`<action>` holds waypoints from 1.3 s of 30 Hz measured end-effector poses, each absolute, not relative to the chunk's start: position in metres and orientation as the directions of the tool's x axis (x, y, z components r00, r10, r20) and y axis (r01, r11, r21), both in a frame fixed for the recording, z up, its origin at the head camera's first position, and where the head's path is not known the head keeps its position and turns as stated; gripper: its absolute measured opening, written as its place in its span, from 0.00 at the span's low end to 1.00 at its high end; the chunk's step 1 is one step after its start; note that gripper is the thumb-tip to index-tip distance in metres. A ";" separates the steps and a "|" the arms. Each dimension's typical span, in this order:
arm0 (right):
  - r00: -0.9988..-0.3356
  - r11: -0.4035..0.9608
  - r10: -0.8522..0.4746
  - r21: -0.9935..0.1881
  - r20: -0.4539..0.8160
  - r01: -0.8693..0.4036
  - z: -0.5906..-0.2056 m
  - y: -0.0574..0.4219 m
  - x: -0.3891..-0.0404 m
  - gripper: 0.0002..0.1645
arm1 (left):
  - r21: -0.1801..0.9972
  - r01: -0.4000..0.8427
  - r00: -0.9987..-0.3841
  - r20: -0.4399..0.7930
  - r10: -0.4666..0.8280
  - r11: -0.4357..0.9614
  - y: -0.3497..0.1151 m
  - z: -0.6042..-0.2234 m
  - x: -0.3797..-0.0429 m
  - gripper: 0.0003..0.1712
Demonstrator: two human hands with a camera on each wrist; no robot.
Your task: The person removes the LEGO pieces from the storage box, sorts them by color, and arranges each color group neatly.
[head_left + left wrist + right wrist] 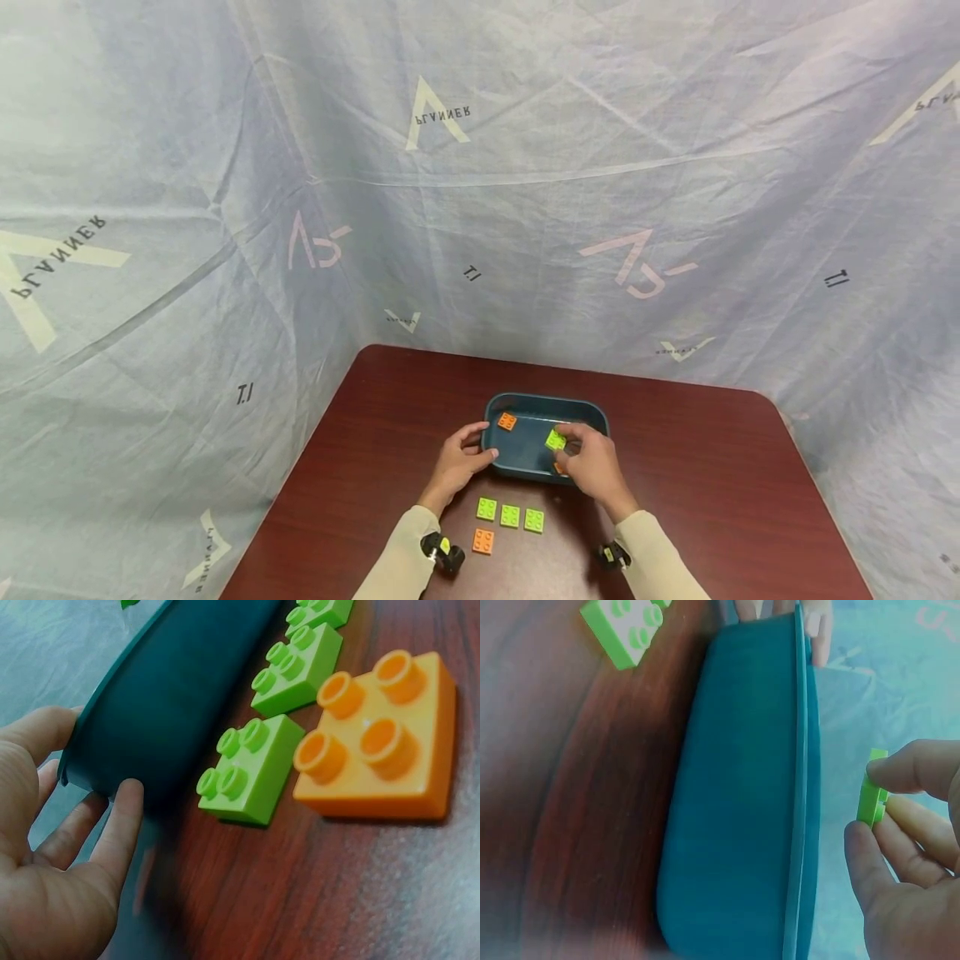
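Head view: blue tray (521, 450) lies open-side up, long axis left-right; left hand (456, 462) spread against left end, right hand (595, 465) pinching green brick (555, 440)

The right grip (594, 468) hides part of an orange brick (558, 469) beneath it and the tray's (540, 396) near right corner; past the left grip (454, 465), its wrist view's top edge crops the row's farthest green brick (327, 612).
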State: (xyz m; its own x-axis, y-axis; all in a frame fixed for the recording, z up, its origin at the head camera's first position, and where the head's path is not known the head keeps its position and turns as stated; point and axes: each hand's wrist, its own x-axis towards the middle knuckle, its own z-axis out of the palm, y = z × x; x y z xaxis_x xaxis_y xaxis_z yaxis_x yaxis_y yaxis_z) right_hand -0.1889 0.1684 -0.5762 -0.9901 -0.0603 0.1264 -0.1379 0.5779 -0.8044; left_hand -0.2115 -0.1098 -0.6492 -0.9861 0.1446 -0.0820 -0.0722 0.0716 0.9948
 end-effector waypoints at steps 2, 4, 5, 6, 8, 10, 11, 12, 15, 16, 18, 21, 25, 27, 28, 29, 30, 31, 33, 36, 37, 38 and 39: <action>-0.989 0.579 -0.068 -0.802 0.134 -0.148 -0.575 0.168 -0.184 0.26 | 0.995 -0.073 -0.986 -0.082 0.142 0.068 -0.110 -0.649 -0.212 0.39; -0.986 0.581 -0.071 -0.798 0.149 -0.162 -0.576 0.169 -0.179 0.26 | 0.995 -0.074 -0.986 -0.083 0.143 0.066 -0.110 -0.649 -0.212 0.39; -0.985 0.583 -0.073 -0.794 0.159 -0.172 -0.576 0.169 -0.176 0.26 | 0.995 -0.076 -0.986 -0.085 0.143 0.066 -0.110 -0.649 -0.212 0.39; -0.982 0.584 -0.076 -0.791 0.171 -0.183 -0.576 0.169 -0.174 0.26 | 0.995 -0.077 -0.986 -0.086 0.144 0.067 -0.110 -0.649 -0.212 0.39; -0.978 0.578 -0.085 -0.790 0.192 -0.205 -0.577 0.170 -0.169 0.26 | 0.995 -0.076 -0.986 -0.085 0.144 0.068 -0.110 -0.649 -0.212 0.39; -0.975 0.576 -0.092 -0.788 0.203 -0.219 -0.577 0.170 -0.164 0.26 | 0.995 -0.079 -0.986 -0.087 0.144 0.065 -0.110 -0.649 -0.212 0.39; -0.975 0.574 -0.098 -0.788 0.202 -0.221 -0.577 0.170 -0.161 0.26 | 0.995 -0.081 -0.986 -0.089 0.144 0.062 -0.110 -0.649 -0.212 0.39; -0.976 0.575 -0.100 -0.789 0.194 -0.216 -0.577 0.171 -0.159 0.25 | 0.995 -0.081 -0.986 -0.089 0.144 0.060 -0.110 -0.649 -0.212 0.39; -0.981 0.575 -0.110 -0.795 0.161 -0.195 -0.576 0.171 -0.150 0.25 | 0.995 -0.085 -0.985 -0.091 0.149 0.052 -0.110 -0.648 -0.212 0.40; -0.982 0.573 -0.117 -0.797 0.149 -0.190 -0.576 0.171 -0.148 0.24 | 0.995 -0.084 -0.984 -0.091 0.151 0.050 -0.110 -0.648 -0.212 0.40; -0.982 0.572 -0.129 -0.799 0.138 -0.187 -0.577 0.172 -0.143 0.24 | 0.995 -0.082 -0.985 -0.089 0.150 0.051 -0.110 -0.648 -0.211 0.40; -0.976 0.575 -0.152 -0.790 0.154 -0.214 -0.580 0.173 -0.136 0.24 | 0.995 -0.084 -0.985 -0.091 0.149 0.053 -0.110 -0.647 -0.211 0.40; -0.965 0.571 -0.185 -0.778 0.188 -0.261 -0.586 0.174 -0.127 0.25 | 0.995 -0.091 -0.983 -0.097 0.154 0.051 -0.109 -0.648 -0.210 0.40; -0.957 0.562 -0.212 -0.776 0.199 -0.286 -0.589 0.175 -0.123 0.25 | 0.995 -0.091 -0.983 -0.097 0.156 0.048 -0.109 -0.647 -0.210 0.40; -0.952 0.561 -0.225 -0.771 0.208 -0.301 -0.591 0.176 -0.121 0.25 | 0.995 -0.089 -0.983 -0.096 0.156 0.048 -0.109 -0.647 -0.210 0.40; -0.948 0.561 -0.237 -0.767 0.213 -0.312 -0.593 0.177 -0.119 0.25 | 0.995 -0.089 -0.983 -0.095 0.156 0.048 -0.109 -0.647 -0.210 0.40; -0.943 0.570 -0.249 -0.753 0.222 -0.328 -0.595 0.178 -0.117 0.25 | 0.995 -0.087 -0.983 -0.093 0.157 0.047 -0.109 -0.647 -0.210 0.40; -0.937 0.580 -0.261 -0.739 0.231 -0.343 -0.597 0.179 -0.116 0.25 | 0.995 -0.087 -0.983 -0.093 0.157 0.047 -0.109 -0.647 -0.210 0.40; -0.929 0.607 -0.281 -0.705 0.240 -0.366 -0.601 0.181 -0.114 0.25 | 0.995 -0.086 -0.983 -0.092 0.156 0.048 -0.109 -0.646 -0.210 0.40; -0.924 0.649 -0.306 -0.659 0.231 -0.380 -0.607 0.185 -0.112 0.24 | 0.995 -0.088 -0.983 -0.095 0.155 0.050 -0.109 -0.646 -0.210 0.40; -0.924 0.656 -0.312 -0.654 0.220 -0.377 -0.610 0.186 -0.112 0.23 | 0.995 -0.089 -0.983 -0.096 0.155 0.049 -0.109 -0.646 -0.209 0.40; -0.925 0.662 -0.318 -0.650 0.207 -0.373 -0.613 0.187 -0.112 0.23 | 0.995 -0.090 -0.983 -0.097 0.156 0.046 -0.109 -0.646 -0.209 0.40; -0.925 0.664 -0.324 -0.649 0.196 -0.370 -0.615 0.188 -0.113 0.23 | 0.995 -0.090 -0.983 -0.095 0.160 0.040 -0.109 -0.646 -0.209 0.40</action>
State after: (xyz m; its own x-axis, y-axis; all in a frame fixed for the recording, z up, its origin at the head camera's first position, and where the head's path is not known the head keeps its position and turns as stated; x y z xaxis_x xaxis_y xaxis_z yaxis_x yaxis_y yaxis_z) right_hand -0.1127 0.1875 -0.6151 -0.9255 -0.3244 0.1955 -0.3700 0.6643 -0.6494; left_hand -0.2094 -0.1095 -0.6464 -0.9826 0.1598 -0.0952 -0.0899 0.0399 0.9951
